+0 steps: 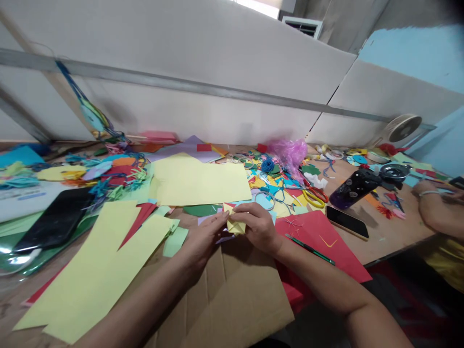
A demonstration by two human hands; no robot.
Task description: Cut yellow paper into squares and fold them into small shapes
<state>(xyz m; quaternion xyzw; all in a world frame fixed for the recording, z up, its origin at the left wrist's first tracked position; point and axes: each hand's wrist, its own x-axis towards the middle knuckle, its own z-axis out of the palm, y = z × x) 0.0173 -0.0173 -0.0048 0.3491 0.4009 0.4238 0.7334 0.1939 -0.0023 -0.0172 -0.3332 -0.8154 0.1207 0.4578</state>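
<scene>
A small folded piece of yellow paper (236, 226) is held up between my two hands, above the far edge of a brown cardboard sheet (232, 295). My left hand (210, 237) grips its left side, with the thumb along the paper's edge. On the other side, my right hand (259, 224) pinches the paper with curled fingers. Behind the hands lies a large pale yellow sheet (203, 183). To the right is red paper (322, 241) with a green pen (310, 249) on it.
Yellow strips (94, 261) and a black phone (58, 217) lie left. Scissors (314, 197), blue yarn (267, 164), scraps and a pink plastic bag (290, 152) crowd the back. A second phone (347, 222) and dark bottle (355, 188) stand right, near another person's arm (435, 208).
</scene>
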